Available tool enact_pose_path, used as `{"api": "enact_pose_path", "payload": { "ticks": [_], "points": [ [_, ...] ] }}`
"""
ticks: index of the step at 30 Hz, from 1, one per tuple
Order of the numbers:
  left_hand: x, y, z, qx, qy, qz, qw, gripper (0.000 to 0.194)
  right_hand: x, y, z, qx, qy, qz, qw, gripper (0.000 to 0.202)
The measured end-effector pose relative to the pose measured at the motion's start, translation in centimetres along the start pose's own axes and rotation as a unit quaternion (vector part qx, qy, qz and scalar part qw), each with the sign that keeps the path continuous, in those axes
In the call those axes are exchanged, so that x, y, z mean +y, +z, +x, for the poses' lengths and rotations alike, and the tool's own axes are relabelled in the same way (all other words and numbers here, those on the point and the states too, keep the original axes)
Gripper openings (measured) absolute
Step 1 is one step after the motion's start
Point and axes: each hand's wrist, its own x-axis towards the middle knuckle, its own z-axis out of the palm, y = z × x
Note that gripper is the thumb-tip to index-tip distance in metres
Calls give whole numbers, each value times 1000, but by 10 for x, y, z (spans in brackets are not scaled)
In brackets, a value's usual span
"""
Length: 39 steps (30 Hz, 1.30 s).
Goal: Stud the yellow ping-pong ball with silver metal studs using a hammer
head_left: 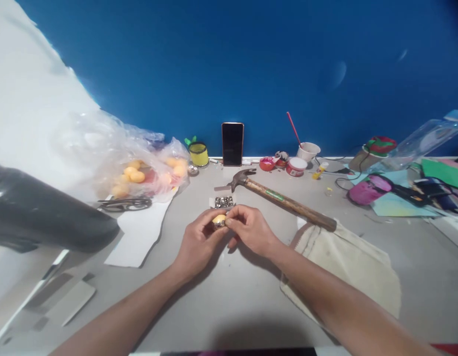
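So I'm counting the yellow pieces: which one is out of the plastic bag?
The yellow piece pinched between the left hand and right hand; the others sit inside the plastic bag.

- A small yellow piece point(219, 218), rounded and pale, is pinched between the fingertips of both hands above the grey table, just in front of the tray of studs.
- A small silvery metal bit point(217, 225) sits against the yellow piece's lower side (too small to tell its exact shape), touching it.
- The left hand point(199, 242) grips the piece from the left and below; the right hand point(251, 230) closes on it from the right, fingertips meeting over it.
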Motion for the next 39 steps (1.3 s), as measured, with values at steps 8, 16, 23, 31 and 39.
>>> {"api": "enact_pose_path", "payload": {
  "ticks": [8, 16, 23, 31, 39],
  "points": [
    [3, 2, 3, -30, -87, -97, 991, 40, -10, -16, 3, -9, -54, -146, 988, 15],
    [3, -2, 2, -84, -130, -199, 968, 48, -7, -70, 27, 223, -78, -654, 719, 30],
    [9, -2, 2, -89, -105, -112, 984, 18, -7, -81, 37, 215, 4, -709, 672, 29],
    [7, -10, 8, 19, -86, -101, 991, 16, -28, -63, 5, 290, -220, -627, 688, 25],
    [4, -16, 15, 63, -80, -105, 989, 19, -34, -58, -5, 313, -325, -579, 679, 27]
  ]
}}
